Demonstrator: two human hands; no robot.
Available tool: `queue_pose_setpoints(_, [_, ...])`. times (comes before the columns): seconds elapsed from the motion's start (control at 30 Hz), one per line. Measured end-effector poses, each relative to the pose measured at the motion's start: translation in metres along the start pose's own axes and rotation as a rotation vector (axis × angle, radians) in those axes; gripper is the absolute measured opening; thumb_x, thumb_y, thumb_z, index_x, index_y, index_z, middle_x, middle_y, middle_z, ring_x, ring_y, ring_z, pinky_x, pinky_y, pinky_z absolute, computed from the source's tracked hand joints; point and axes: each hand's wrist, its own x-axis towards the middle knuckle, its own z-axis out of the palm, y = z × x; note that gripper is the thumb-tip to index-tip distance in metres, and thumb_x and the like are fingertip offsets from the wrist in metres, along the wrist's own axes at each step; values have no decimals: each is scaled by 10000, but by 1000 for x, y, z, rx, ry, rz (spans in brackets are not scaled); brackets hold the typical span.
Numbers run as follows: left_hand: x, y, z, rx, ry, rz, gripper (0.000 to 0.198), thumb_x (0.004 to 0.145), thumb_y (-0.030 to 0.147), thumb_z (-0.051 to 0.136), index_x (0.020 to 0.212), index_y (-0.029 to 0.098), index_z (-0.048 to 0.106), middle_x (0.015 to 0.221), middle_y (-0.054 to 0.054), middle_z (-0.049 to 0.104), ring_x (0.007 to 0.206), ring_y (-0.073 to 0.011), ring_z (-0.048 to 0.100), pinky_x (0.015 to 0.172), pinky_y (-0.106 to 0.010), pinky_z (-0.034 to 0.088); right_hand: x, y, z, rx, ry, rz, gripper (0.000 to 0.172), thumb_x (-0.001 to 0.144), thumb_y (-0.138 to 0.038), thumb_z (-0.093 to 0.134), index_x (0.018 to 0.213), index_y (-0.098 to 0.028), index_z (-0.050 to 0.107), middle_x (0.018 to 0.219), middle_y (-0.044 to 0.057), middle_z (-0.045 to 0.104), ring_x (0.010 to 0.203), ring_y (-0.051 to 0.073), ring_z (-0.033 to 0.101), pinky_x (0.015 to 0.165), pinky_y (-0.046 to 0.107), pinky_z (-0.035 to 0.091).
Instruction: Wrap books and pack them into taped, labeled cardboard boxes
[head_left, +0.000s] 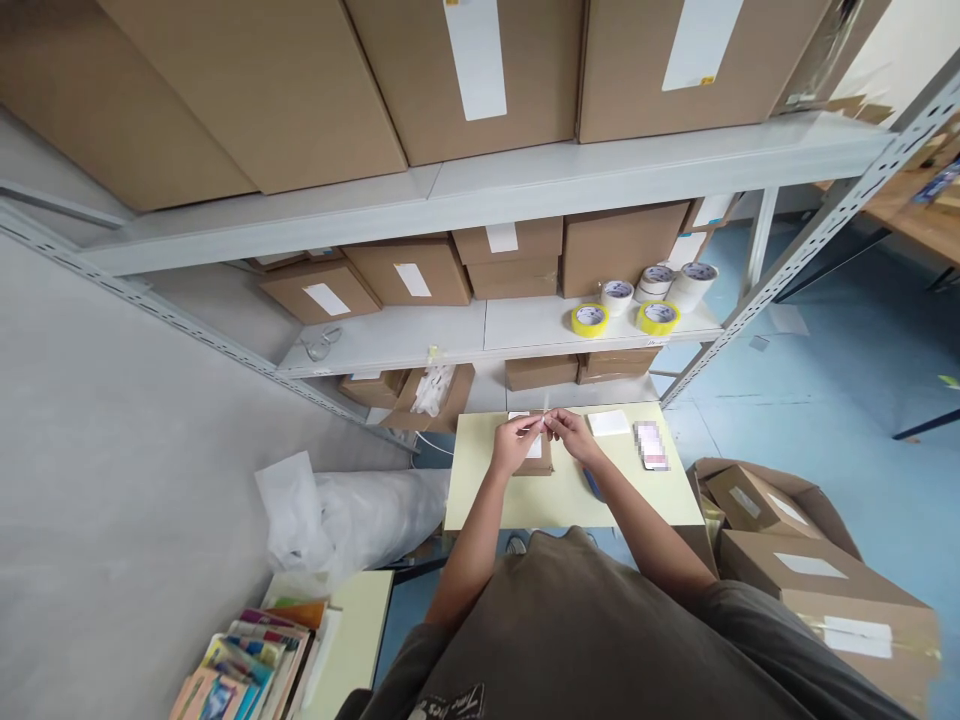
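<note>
My left hand (516, 441) and my right hand (568, 430) meet over a small cardboard box (534, 466) on the pale yellow table (480, 505). The fingertips of both hands are pinched together around a tiny whitish thing, too small to name. The box has a white label and lies flat, partly hidden by my hands. A dark blue object (592, 484) lies beside my right forearm, which partly covers it. White paper (608, 423) and a phone with a blurred screen (651, 446) lie to the right.
Behind the table, a metal shelf (420, 345) holds cardboard boxes (405, 272) and tape rolls (589, 320). Large cartons (832, 570) stand at the right. White wrapping material (367, 515) lies at the left, above stacked books (251, 665).
</note>
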Motion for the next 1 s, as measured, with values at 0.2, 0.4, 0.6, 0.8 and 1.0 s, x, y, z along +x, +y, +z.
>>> queue_pose_setpoints(0.2, [-5, 4, 14, 21, 126, 35, 216, 888, 421, 791, 959, 234, 872, 978, -96, 818, 928, -261, 755, 887, -390, 603, 1, -3, 2, -33, -3, -13, 514, 900, -766, 643, 786, -265, 659, 762, 25, 658, 685, 197, 572, 684, 340, 472])
queue_pose_setpoints(0.4, [-7, 0, 23, 35, 188, 32, 210, 906, 402, 762, 942, 222, 863, 939, -87, 812, 893, -244, 752, 861, -366, 595, -3, -2, 0, -25, 20, -6, 477, 885, -733, 676, 812, -262, 695, 824, 36, 690, 718, 204, 589, 716, 349, 500])
queue_pose_setpoints(0.6, [-7, 2, 28, -5, 203, 11, 230, 880, 428, 798, 959, 222, 864, 957, -93, 816, 912, -259, 755, 884, -383, 595, -3, -5, -4, -21, 13, -8, 477, 901, -724, 671, 811, -256, 684, 802, 36, 692, 712, 203, 596, 721, 355, 524])
queue_pose_setpoints(0.8, [-7, 3, 31, -33, 194, 9, 250, 839, 434, 836, 969, 222, 865, 983, -103, 817, 919, -261, 766, 893, -395, 606, -6, -11, -4, -69, 42, -32, 481, 940, -727, 621, 815, -264, 643, 760, 22, 654, 700, 201, 591, 687, 342, 510])
queue_pose_setpoints(1.0, [-4, -3, 36, -118, 185, -70, 304, 815, 465, 836, 927, 183, 856, 933, -108, 813, 881, -264, 757, 816, -371, 600, -10, -14, -10, -152, 38, -53, 387, 960, -630, 636, 841, -263, 643, 791, 24, 676, 709, 195, 607, 681, 329, 500])
